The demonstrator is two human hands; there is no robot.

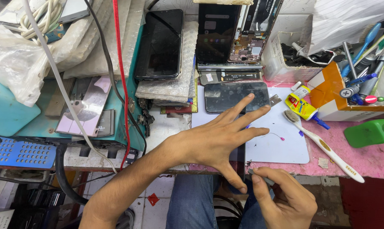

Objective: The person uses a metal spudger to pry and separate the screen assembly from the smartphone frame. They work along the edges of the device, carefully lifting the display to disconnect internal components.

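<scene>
My left hand [219, 142] is spread wide over the white work mat [281, 146], fingers pointing up and to the right. A thin dark phone [242, 159], seen edge-on, is gripped between its thumb and fingers; most of it is hidden by the palm. My index fingertip reaches over a black phone screen [226, 97] lying flat at the mat's top edge. My right hand [285, 199] is at the table's front edge, pinching a small grey metal tool [256, 172] whose tip points at the lower end of the held phone.
A white toothbrush [323, 146] and a yellow glue tube [302, 107] lie right of the mat. An orange box of screwdrivers [349, 91] and a green bottle [370, 132] stand far right. Phones on bubble wrap [160, 44] and cables fill the back and left.
</scene>
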